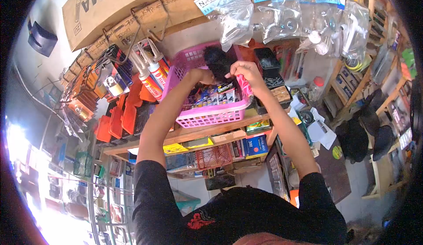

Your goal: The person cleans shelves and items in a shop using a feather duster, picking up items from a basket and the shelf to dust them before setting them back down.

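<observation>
A pink plastic basket stands on a wooden shelf, filled with small packets. My left hand is inside it with curled fingers, against a fluffy black thing; what those fingers hold is hidden. At the basket's right side, my right hand is closed, with thumb and fingers pinched together. A bright pink packet hangs just below that hand and seems gripped by it. The black thing rises between both hands, at the back of the basket.
Glue tubes and orange boxes stand left of the basket. Clear bags hang overhead beside a long cardboard box. Black trays lie to the right. A red mesh basket sits on the shelf below.
</observation>
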The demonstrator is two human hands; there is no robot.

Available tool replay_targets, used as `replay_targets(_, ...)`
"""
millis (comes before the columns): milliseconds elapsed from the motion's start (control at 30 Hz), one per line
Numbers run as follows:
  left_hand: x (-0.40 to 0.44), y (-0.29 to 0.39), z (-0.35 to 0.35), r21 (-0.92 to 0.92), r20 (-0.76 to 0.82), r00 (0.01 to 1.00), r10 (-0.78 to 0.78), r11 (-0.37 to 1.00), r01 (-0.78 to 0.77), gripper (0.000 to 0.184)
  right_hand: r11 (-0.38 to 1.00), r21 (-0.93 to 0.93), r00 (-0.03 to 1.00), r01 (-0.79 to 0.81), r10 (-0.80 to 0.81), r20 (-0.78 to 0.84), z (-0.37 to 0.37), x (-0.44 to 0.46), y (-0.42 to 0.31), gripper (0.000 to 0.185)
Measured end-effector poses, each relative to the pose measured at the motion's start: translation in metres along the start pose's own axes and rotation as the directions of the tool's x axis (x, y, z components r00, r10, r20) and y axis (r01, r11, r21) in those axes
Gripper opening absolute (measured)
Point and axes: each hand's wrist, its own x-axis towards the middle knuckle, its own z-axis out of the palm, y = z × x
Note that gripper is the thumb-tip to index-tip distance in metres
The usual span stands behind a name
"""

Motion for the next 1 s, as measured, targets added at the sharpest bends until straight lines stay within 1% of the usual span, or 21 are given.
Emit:
replay_targets(33, 0.008, 0.002, -0.001, 0.088, -0.076, 0.997, 0.033, 0.996, -0.026, 0.052, 0.998, -0.06, 1.0, 0.018, -0.017, 0.002, 0.001, -0.001, -0.002, 0.014)
replay_targets(67, 0.016, 0.004, -0.003, 0.134, -0.045, 0.989, -0.142, 0.98, 0.147, 0.055, 0.993, -0.11, 0.999, 0.044, -0.044, 0.005, 0.001, -0.001, 0.0, 0.014)
replay_targets(100, 0.007, 0.018, -0.01, 0.181, -0.023, 0.949, -0.316, 0.932, 0.315, 0.057, 0.987, -0.15, 0.999, 0.048, -0.047, 0.008, 0.004, -0.002, -0.003, 0.015)
replay_targets(133, -0.003, 0.033, -0.015, 0.228, -0.004, 0.877, -0.481, 0.853, 0.469, 0.06, 0.981, -0.187, 0.999, 0.048, -0.047, 0.01, 0.006, -0.004, -0.005, 0.015)
replay_targets(167, -0.012, 0.045, -0.02, 0.196, 0.026, 0.894, -0.447, 0.879, 0.434, 0.065, 0.973, -0.23, 0.999, 0.034, -0.034, 0.006, 0.006, -0.004, -0.004, 0.016)
replay_targets(200, 0.012, 0.028, 0.007, 0.136, -0.14, 0.929, -0.343, 0.923, 0.361, 0.065, 0.971, -0.237, 0.999, 0.032, -0.029, 0.015, 0.006, -0.004, -0.004, 0.016)
replay_targets(233, 0.056, -0.004, 0.051, 0.091, -0.308, 0.922, -0.236, 0.957, 0.275, 0.065, 0.97, -0.243, 0.999, 0.032, -0.026, 0.026, 0.006, -0.004, -0.005, 0.016)
replay_targets(267, 0.076, -0.022, 0.08, 0.062, -0.469, 0.873, -0.133, 0.981, 0.183, 0.065, 0.969, -0.246, 0.999, 0.032, -0.023, 0.039, 0.008, -0.004, -0.005, 0.017)
replay_targets(300, 0.043, 0.011, 0.057, 0.013, -0.377, 0.883, -0.281, 0.951, 0.308, 0.066, 0.964, -0.264, 0.999, 0.022, -0.012, 0.037, 0.009, -0.004, -0.005, 0.017)
replay_targets(333, 0.006, 0.046, 0.031, -0.009, -0.274, 0.866, -0.419, 0.901, 0.434, 0.068, 0.96, -0.277, 0.999, 0.03, -0.017, 0.051, 0.008, -0.004, -0.003, 0.016)
replay_targets(367, 0.008, 0.039, 0.027, -0.022, -0.2, 0.875, -0.44, 0.895, 0.445, 0.069, 0.956, -0.291, 0.997, 0.042, -0.023, 0.067, 0.007, -0.005, 0.0, 0.016)
replay_targets(400, 0.02, 0.026, 0.029, -0.108, -0.163, 0.873, -0.459, 0.888, 0.446, 0.078, 0.95, -0.307, 0.996, 0.06, -0.035, 0.084, 0.006, -0.003, 0.0, 0.016)
replay_targets(433, 0.032, 0.013, 0.032, -0.193, -0.127, 0.87, -0.477, 0.872, 0.45, 0.09, 0.961, -0.272, 0.996, 0.057, -0.037, 0.075, 0.009, -0.005, -0.003, 0.016)
replay_targets(467, 0.037, 0.01, 0.032, -0.207, -0.126, 0.872, -0.473, 0.872, 0.443, 0.088, 0.956, -0.293, 0.999, 0.033, -0.019, 0.05, 0.012, -0.005, -0.005, 0.016)
replay_targets(567, 0.036, 0.006, 0.029, -0.186, -0.16, 0.886, -0.435, 0.895, 0.406, 0.083, 0.961, -0.275, 0.998, 0.024, -0.007, 0.061, 0.013, -0.005, -0.006, 0.014)
replay_targets(667, 0.029, 0.006, 0.025, -0.178, -0.176, 0.896, -0.408, 0.908, 0.379, 0.078, 0.941, -0.339, 0.998, 0.011, 0.01, 0.06, 0.018, -0.007, -0.012, 0.013)
replay_targets(767, 0.025, 0.007, 0.018, -0.18, -0.21, 0.901, -0.38, 0.921, 0.346, 0.072, 0.969, -0.244, 0.997, -0.041, 0.056, 0.057, 0.012, -0.004, -0.003, 0.01)
replay_targets(833, 0.023, 0.009, 0.019, -0.182, -0.232, 0.902, -0.365, 0.927, 0.329, 0.069, 0.983, -0.179, 0.996, -0.048, 0.061, 0.068, 0.018, -0.01, -0.019, 0.009)
replay_targets(867, 0.022, 0.008, 0.018, -0.182, -0.241, 0.902, -0.359, 0.929, 0.321, 0.067, 0.997, -0.043, 0.997, -0.063, 0.064, 0.033, 0.021, -0.016, -0.028, 0.009)
replay_targets(933, 0.021, 0.006, 0.019, -0.184, -0.265, 0.901, -0.345, 0.935, 0.304, 0.063, 0.972, 0.227, 0.997, -0.067, 0.076, -0.028, 0.03, -0.031, -0.047, 0.01)
replay_targets(1000, 0.017, -0.001, 0.026, -0.191, -0.294, 0.898, -0.329, 0.94, 0.282, 0.06, 0.961, 0.275, 0.999, -0.025, 0.035, -0.03, 0.03, -0.049, -0.046, 0.018)
